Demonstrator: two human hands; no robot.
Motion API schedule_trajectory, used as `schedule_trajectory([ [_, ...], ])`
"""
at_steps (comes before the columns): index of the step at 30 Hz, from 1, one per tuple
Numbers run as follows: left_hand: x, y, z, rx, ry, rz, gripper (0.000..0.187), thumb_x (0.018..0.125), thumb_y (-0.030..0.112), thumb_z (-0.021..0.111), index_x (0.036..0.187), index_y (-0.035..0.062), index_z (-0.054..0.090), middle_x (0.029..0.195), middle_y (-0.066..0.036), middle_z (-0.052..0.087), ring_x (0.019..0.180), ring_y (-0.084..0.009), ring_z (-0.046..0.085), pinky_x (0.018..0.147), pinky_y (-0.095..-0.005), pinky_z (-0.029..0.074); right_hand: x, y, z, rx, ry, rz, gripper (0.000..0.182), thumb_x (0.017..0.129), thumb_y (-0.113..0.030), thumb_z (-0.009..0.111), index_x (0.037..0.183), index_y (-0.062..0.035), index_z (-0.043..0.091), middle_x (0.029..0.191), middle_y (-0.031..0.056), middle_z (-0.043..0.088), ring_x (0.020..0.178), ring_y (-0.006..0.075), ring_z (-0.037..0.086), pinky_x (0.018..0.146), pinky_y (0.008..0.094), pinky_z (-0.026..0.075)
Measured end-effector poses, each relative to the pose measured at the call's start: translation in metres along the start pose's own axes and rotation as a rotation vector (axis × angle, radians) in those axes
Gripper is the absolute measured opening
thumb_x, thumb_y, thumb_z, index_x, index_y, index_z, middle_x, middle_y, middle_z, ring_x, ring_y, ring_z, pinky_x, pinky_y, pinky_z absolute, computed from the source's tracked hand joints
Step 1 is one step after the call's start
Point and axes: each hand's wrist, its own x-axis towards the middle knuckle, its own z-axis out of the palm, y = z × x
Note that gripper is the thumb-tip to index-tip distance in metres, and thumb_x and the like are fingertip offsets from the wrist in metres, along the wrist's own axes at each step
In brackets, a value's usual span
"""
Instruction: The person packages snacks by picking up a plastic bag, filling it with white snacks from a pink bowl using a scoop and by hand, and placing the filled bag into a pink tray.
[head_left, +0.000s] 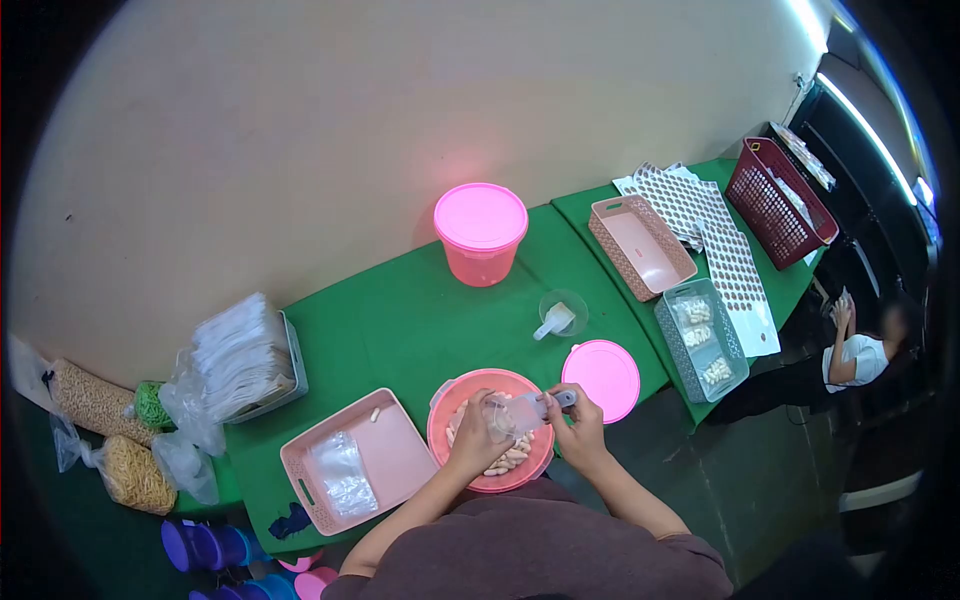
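Observation:
My left hand [482, 430] is closed around a clear plastic piece with a rounded outline [499, 419], over the bucket; its exact kind I cannot tell. My right hand [578, 425] grips the grey handle of a translucent scoop [525, 411], whose cup reaches left against the clear piece. Beneath both hands stands an open pink bucket [440, 430] holding pale, finger-shaped snacks [512, 458]. To its left a pink tray [397, 430] carries a stack of clear plastic bags [343, 474] and a single snack piece [375, 414].
A pink lid [601, 381] lies right of the bucket. Behind are a lidded pink tub [481, 235] and a clear bowl with a white scoop [556, 318]. Baskets [640, 250], filled packs [693, 312] and sticker sheets [735, 260] lie at right. A person [855, 355] stands beyond.

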Motion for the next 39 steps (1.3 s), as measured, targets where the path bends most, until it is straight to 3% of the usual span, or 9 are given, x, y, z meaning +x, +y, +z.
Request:
schedule_trajectory([
  [6, 0.009, -0.003, -0.021, -0.091, -0.005, -0.044, 0.073, 0.067, 0.003, 0.071, 0.131, 0.0004, 0.037, 0.123, -0.020, 0.052, 0.116, -0.0327, 0.053, 0.099, -0.0392, 0.042, 0.012, -0.011, -0.005, 0.122, 0.152, -0.027, 0.015, 0.093, -0.009, 0.057, 0.099, 0.0043, 0.055, 0.086, 0.0113, 0.065, 0.076, 0.0140, 0.064, 0.065, 0.0277, 0.053],
  [9, 0.011, -0.026, -0.035, -0.499, 0.288, -0.025, 0.064, 0.072, 0.008, 0.059, 0.133, 0.0007, 0.038, 0.121, -0.017, 0.053, 0.112, -0.0304, 0.055, 0.100, -0.0396, 0.042, 0.020, 0.007, -0.002, -0.019, 0.077, -0.024, 0.015, 0.091, -0.010, 0.059, 0.100, 0.0017, 0.056, 0.089, 0.0135, 0.066, 0.075, 0.0166, 0.065, 0.066, 0.0301, 0.053],
  [11, 0.014, -0.014, -0.065, -1.248, 0.197, -0.068, 0.069, 0.070, 0.015, 0.053, 0.136, 0.0020, 0.035, 0.116, -0.016, 0.053, 0.108, -0.0267, 0.055, 0.100, -0.0388, 0.041, 0.022, 0.015, 0.008, -0.198, -0.340, 0.159, 0.016, 0.088, -0.005, 0.056, 0.103, 0.0001, 0.056, 0.090, 0.0131, 0.067, 0.078, 0.0191, 0.066, 0.069, 0.0318, 0.052],
  [16, 0.008, -0.002, -0.100, -1.284, 0.243, 0.013, 0.070, 0.070, 0.022, 0.051, 0.135, -0.0001, 0.036, 0.103, -0.014, 0.054, 0.093, -0.0231, 0.056, 0.091, -0.0356, 0.044, 0.007, 0.071, 0.047, -0.399, -0.849, 0.076, 0.020, 0.086, 0.000, 0.052, 0.105, 0.0001, 0.054, 0.095, 0.0143, 0.066, 0.078, 0.0205, 0.067, 0.069, 0.0351, 0.053],
  [18, 0.005, 0.003, -0.107, -1.165, 0.277, -0.010, 0.068, 0.072, 0.027, 0.055, 0.132, -0.0003, 0.038, 0.098, -0.013, 0.054, 0.088, -0.0209, 0.056, 0.086, -0.0347, 0.045, 0.008, 0.074, 0.057, -0.198, -0.935, 0.386, 0.018, 0.089, 0.000, 0.049, 0.107, 0.0002, 0.053, 0.095, 0.0143, 0.065, 0.078, 0.0194, 0.067, 0.068, 0.0335, 0.054],
  [19, 0.003, 0.004, -0.109, -1.166, 0.281, -0.010, 0.068, 0.072, 0.027, 0.055, 0.132, -0.0003, 0.038, 0.098, -0.013, 0.054, 0.088, -0.0209, 0.056, 0.086, -0.0347, 0.045, 0.007, 0.080, 0.059, -0.200, -0.938, 0.385, 0.018, 0.089, 0.000, 0.049, 0.107, 0.0002, 0.053, 0.095, 0.0143, 0.065, 0.078, 0.0194, 0.067, 0.068, 0.0335, 0.054],
  [28, -0.001, 0.006, -0.111, -0.966, 0.293, 0.026, 0.068, 0.072, 0.033, 0.062, 0.128, 0.0005, 0.041, 0.098, -0.011, 0.055, 0.088, -0.0199, 0.057, 0.084, -0.0336, 0.046, 0.014, 0.077, 0.048, 0.320, -0.561, 0.643, 0.023, 0.095, -0.012, 0.048, 0.113, 0.0023, 0.049, 0.091, 0.0119, 0.063, 0.072, 0.0184, 0.066, 0.061, 0.0297, 0.054],
  [37, 0.002, 0.007, -0.108, -0.842, 0.181, 0.077, 0.071, 0.073, 0.034, 0.061, 0.130, 0.0001, 0.037, 0.099, -0.014, 0.056, 0.091, -0.0225, 0.057, 0.084, -0.0351, 0.046, 0.040, 0.003, -0.003, 0.356, -0.093, 0.359, 0.018, 0.094, -0.014, 0.053, 0.106, -0.0011, 0.052, 0.081, 0.0091, 0.062, 0.066, 0.0151, 0.063, 0.058, 0.0253, 0.050],
  [39, 0.004, 0.018, -0.104, -1.213, 0.124, 0.051, 0.063, 0.078, 0.035, 0.057, 0.127, 0.0035, 0.034, 0.104, -0.018, 0.057, 0.094, -0.0271, 0.058, 0.087, -0.0384, 0.046, 0.045, -0.015, -0.012, 0.370, -0.058, 0.338, 0.017, 0.094, -0.012, 0.054, 0.106, -0.0011, 0.052, 0.077, 0.0084, 0.062, 0.063, 0.0149, 0.062, 0.058, 0.0255, 0.050],
])
